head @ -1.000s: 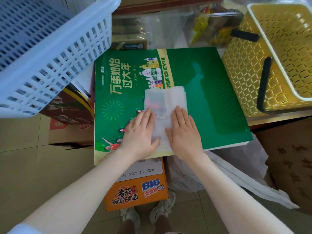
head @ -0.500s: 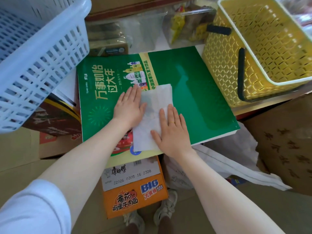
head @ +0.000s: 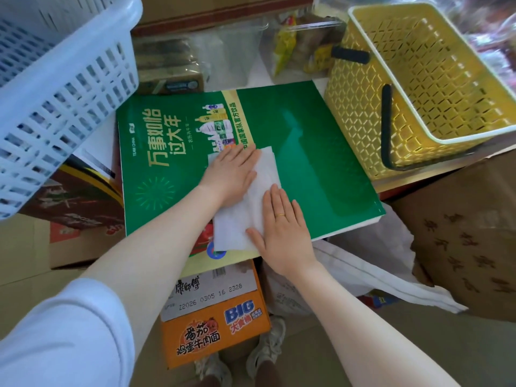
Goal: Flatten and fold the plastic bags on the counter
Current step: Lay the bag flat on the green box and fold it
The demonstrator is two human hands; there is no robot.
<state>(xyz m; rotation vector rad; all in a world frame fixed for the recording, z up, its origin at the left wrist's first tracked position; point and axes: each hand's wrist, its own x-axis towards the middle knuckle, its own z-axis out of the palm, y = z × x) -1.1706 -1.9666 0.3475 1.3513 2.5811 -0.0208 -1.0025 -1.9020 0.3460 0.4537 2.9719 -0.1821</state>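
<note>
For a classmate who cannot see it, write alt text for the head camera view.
Two flat hands, left hand and right hand, press a white plastic bag onto a green board. A yellow basket stands right, a white basket left.

Bright, even daylight with soft, faint shadows. A pale sheen of glare lies on the glossy green board (head: 307,152). Wide-angle distortion bends the edges, curving the white basket (head: 55,88) at far left; focus is mostly sharp.
</note>
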